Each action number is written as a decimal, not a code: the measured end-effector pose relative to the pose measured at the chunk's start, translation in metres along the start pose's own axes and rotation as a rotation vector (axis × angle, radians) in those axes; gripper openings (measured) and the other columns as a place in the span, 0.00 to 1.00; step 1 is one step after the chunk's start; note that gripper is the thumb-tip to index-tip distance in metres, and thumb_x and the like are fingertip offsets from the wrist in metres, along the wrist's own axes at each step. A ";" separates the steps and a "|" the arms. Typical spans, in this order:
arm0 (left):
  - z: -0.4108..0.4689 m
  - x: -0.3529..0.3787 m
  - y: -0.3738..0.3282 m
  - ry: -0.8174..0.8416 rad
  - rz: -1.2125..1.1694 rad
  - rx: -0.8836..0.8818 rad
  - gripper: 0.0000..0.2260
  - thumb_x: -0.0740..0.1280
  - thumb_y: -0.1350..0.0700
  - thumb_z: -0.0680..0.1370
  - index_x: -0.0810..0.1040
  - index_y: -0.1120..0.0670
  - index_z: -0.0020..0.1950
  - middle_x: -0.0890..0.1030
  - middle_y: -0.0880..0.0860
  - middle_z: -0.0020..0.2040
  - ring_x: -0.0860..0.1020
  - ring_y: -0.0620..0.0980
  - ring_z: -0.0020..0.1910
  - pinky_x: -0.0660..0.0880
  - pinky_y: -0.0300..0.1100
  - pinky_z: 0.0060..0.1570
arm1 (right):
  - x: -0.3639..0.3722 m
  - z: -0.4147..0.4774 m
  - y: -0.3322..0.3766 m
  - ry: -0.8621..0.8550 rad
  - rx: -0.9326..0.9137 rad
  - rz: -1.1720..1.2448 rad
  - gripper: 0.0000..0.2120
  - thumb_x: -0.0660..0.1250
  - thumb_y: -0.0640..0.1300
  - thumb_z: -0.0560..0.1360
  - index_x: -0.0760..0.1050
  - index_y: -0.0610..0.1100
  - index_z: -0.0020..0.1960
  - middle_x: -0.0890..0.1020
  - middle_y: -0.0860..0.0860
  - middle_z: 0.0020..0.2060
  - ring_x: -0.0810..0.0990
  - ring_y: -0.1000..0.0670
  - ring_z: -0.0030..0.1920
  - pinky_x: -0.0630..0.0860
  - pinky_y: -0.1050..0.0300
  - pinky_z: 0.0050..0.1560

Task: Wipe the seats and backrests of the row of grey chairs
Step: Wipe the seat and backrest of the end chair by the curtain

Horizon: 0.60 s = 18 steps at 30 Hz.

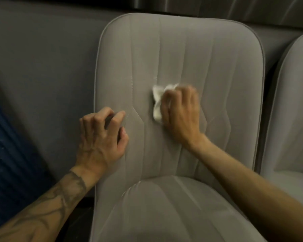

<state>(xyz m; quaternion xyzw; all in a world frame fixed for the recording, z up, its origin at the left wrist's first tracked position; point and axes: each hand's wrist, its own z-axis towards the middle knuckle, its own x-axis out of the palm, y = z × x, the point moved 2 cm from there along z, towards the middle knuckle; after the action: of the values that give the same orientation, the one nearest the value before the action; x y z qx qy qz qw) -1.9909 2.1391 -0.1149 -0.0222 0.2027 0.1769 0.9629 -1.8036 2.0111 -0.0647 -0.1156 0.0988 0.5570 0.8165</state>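
**Item: row of grey chairs, wiping in progress**

- Chair in work: backrest (182, 49) upright and filling the middle of the view, with its seat (164, 206) below, nearest the camera. Grey padded fabric with stitched vertical channels.
- Neighbouring chair (290, 119): same make, just beside on the right and cut off by the frame edge.
- White cloth (157, 102): crumpled and pressed flat against the backrest at about mid-height, slightly right of centre. Its upper and left folds stick out past the fingers.
- Right grip (180, 110): fingers bent over the cloth, holding it to the fabric under the palm. The hand is motion-blurred.
- Left grip (101, 137): set on the left edge of the same backrest, level with or slightly below the cloth and well apart from it. Its fingers are curled tight. A dark patch shows between them, and I cannot tell whether it is a held object or shadow.
- Progress (judged): the backrest stage of this chair is under way. The fabric shows no wet or clean trace, so how much is already covered cannot be read. The seat below appears untouched by the cloth, and nobody is working on the chair to the right. Its condition, and the length of the row, are unknown.
- Surroundings: grey wall (42, 49) behind and a dark blue ribbed surface (7, 154) at far left.
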 end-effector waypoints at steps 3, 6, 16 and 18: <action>-0.001 0.000 -0.001 0.010 0.008 -0.005 0.17 0.64 0.54 0.79 0.72 0.55 0.68 0.67 0.59 0.62 0.69 0.63 0.54 0.69 0.60 0.54 | -0.012 -0.018 -0.009 0.120 -0.207 0.007 0.08 0.69 0.42 0.79 0.74 0.41 0.56 0.80 0.38 0.46 0.78 0.38 0.43 0.73 0.47 0.44; -0.001 0.001 0.000 0.011 0.012 0.012 0.17 0.64 0.54 0.79 0.72 0.55 0.68 0.67 0.59 0.62 0.70 0.63 0.54 0.68 0.59 0.54 | -0.010 0.044 -0.036 -0.079 -0.101 -0.097 0.06 0.65 0.45 0.82 0.72 0.42 0.54 0.78 0.38 0.45 0.75 0.39 0.45 0.70 0.46 0.46; 0.000 0.001 -0.001 -0.003 0.011 0.013 0.17 0.65 0.54 0.79 0.73 0.55 0.68 0.67 0.58 0.62 0.69 0.62 0.54 0.69 0.60 0.53 | -0.003 -0.042 -0.010 0.177 -0.291 -0.033 0.10 0.68 0.43 0.80 0.71 0.41 0.58 0.80 0.38 0.48 0.78 0.38 0.42 0.72 0.46 0.43; -0.001 0.000 0.000 0.001 0.019 0.014 0.17 0.65 0.54 0.79 0.72 0.55 0.68 0.66 0.58 0.62 0.69 0.62 0.54 0.69 0.60 0.53 | -0.004 -0.023 -0.023 0.124 -0.303 -0.047 0.12 0.69 0.44 0.79 0.70 0.43 0.58 0.79 0.39 0.48 0.77 0.39 0.44 0.70 0.47 0.44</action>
<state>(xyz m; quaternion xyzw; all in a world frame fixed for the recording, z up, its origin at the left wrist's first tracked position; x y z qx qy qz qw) -1.9913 2.1391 -0.1157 -0.0136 0.2046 0.1843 0.9612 -1.7844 1.9927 -0.0839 -0.2739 0.0609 0.5381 0.7948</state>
